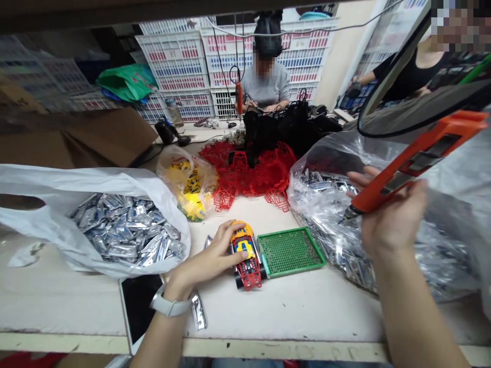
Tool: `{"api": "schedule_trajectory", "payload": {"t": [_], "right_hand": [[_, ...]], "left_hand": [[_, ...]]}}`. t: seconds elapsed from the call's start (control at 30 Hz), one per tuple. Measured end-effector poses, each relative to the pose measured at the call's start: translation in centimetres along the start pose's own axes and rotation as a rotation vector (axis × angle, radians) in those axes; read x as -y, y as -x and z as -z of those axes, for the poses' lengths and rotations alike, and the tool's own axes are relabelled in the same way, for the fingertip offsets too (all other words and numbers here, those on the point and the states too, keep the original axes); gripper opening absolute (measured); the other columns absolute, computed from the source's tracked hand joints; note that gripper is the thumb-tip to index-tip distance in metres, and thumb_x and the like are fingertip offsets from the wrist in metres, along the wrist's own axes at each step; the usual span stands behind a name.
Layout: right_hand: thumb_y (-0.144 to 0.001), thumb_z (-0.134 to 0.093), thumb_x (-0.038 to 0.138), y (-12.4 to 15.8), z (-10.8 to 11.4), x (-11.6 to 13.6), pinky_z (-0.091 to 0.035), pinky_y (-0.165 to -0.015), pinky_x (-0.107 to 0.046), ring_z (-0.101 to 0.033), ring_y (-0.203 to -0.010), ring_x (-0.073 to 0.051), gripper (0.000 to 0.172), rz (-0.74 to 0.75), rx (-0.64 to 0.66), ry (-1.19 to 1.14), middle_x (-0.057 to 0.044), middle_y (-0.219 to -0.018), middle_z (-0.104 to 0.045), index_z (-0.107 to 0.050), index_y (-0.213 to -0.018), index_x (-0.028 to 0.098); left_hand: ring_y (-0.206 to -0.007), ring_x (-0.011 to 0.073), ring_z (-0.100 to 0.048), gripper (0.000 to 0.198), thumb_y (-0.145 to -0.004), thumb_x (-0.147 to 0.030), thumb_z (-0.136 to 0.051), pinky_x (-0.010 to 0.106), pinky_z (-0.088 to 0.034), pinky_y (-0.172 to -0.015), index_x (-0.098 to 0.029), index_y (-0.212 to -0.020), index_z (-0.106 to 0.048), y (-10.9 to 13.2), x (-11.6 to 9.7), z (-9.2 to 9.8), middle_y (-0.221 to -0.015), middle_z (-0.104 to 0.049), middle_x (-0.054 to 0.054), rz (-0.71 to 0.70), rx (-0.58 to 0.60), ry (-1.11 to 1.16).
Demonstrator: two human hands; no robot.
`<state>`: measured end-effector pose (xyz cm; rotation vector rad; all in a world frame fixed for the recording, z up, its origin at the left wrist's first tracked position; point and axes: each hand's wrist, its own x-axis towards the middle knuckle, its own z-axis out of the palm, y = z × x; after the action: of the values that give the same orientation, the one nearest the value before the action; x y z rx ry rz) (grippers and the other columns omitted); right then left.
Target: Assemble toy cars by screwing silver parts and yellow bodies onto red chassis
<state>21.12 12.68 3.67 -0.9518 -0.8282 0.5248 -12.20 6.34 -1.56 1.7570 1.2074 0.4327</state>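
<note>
The toy car (246, 254), yellow and blue on top with a red frame at its near end, stands on the table (307, 306) close to the middle of the near edge. The left hand (209, 260) rests against its left side, fingers curled over the yellow roof in a loose clasp; a pale watch (169, 305) sits on that wrist. Touching the car's right side lies a green tray (297, 270), flat and square (its surface finely dotted).

The right hand (391, 214) is raised over the right part of the table, closed around an orange power screwdriver (418, 158) whose tip slants down to the left, well apart from the car.

A loose silver piece (198, 311) lies by the left wrist, next to a dark-screened tablet (140, 306) that overhangs the near edge. Towards the left edge a white bag (57, 194) gapes, full of silver parts (126, 232); along the right edge a clear bag (452, 204) holds more of them. Beyond the car lie a bag of yellow parts (190, 186) and a heap of red frames (249, 176). At the far edge sits a co-worker (266, 84), in front of stacked white crates (180, 61).
</note>
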Motion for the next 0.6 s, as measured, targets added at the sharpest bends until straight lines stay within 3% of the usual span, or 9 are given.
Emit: {"api": "schedule_trajectory", "payload": {"t": [0.07,0.13,0.27,0.37,0.43,0.5,0.6], "right_hand": [[-0.092,-0.047,0.068,0.8,0.0,0.2,-0.052,-0.065,-0.043,-0.073,-0.085,-0.033,0.055,-0.079,0.220,0.008,-0.015,-0.084,-0.075,-0.074,-0.091,0.021],[-0.087,-0.062,0.068,2.1,-0.2,0.7,-0.053,-0.063,-0.040,-0.072,-0.075,-0.028,0.048,-0.054,0.313,-0.026,-0.010,-0.078,-0.074,-0.074,-0.094,0.022],[-0.074,-0.087,0.049,4.4,-0.8,2.8,-0.053,-0.054,-0.034,-0.067,-0.060,-0.021,0.037,0.072,0.410,-0.003,-0.005,-0.076,-0.074,-0.069,-0.095,0.024],[-0.074,-0.086,0.037,5.9,-1.8,4.0,-0.057,-0.059,-0.034,-0.068,-0.065,-0.020,0.031,0.052,0.607,0.135,-0.004,-0.082,-0.074,-0.070,-0.097,0.023],[-0.078,-0.079,0.032,6.9,-2.9,3.9,-0.058,-0.061,-0.034,-0.068,-0.067,-0.020,0.024,-0.015,0.747,0.075,-0.003,-0.079,-0.072,-0.068,-0.097,0.022],[-0.080,-0.072,0.031,7.9,-4.1,3.0,-0.057,-0.057,-0.033,-0.066,-0.062,-0.019,0.022,-0.100,0.790,-0.060,-0.001,-0.073,-0.069,-0.064,-0.098,0.022],[-0.078,-0.068,0.029,9.0,-5.6,1.2,-0.052,-0.049,-0.029,-0.060,-0.050,-0.015,0.022,-0.194,0.740,-0.162,0.003,-0.062,-0.064,-0.061,-0.097,0.020]], "left_hand": [[-0.161,0.0307,-0.009,0.070,-0.094,-0.063,-0.054,0.048,-0.006,-0.132,-0.030,-0.152,-0.032,-0.1,0.1,-0.1,-0.165,-0.020,0.010,-0.013,0.029,0.005],[-0.161,0.0308,-0.007,0.070,-0.094,-0.064,-0.053,0.050,-0.005,-0.132,-0.031,-0.152,-0.032,-0.2,0.2,-0.2,-0.165,-0.020,0.010,-0.022,0.056,0.008],[-0.161,0.0303,-0.006,0.070,-0.094,-0.064,-0.053,0.050,-0.004,-0.132,-0.031,-0.152,-0.032,-0.2,0.4,-0.3,-0.166,-0.019,0.010,-0.029,0.067,0.018],[-0.161,0.0306,-0.005,0.072,-0.093,-0.065,-0.056,0.050,-0.004,-0.132,-0.033,-0.153,-0.032,-0.1,0.2,-0.2,-0.167,-0.019,0.009,-0.021,0.067,0.029],[-0.162,0.0304,-0.003,0.072,-0.093,-0.065,-0.056,0.050,-0.003,-0.132,-0.034,-0.154,-0.033,0.0,0.0,0.0,-0.167,-0.020,0.008,-0.009,0.076,0.033],[-0.162,0.0295,-0.001,0.074,-0.093,-0.067,-0.054,0.050,-0.003,-0.132,-0.033,-0.155,-0.032,0.2,-0.3,0.1,-0.169,-0.018,0.007,0.008,0.084,0.034],[-0.162,0.0287,0.004,0.079,-0.093,-0.071,-0.050,0.049,0.000,-0.131,-0.031,-0.158,-0.029,0.3,-0.7,0.1,-0.173,-0.011,0.007,0.036,0.092,0.017]]}}
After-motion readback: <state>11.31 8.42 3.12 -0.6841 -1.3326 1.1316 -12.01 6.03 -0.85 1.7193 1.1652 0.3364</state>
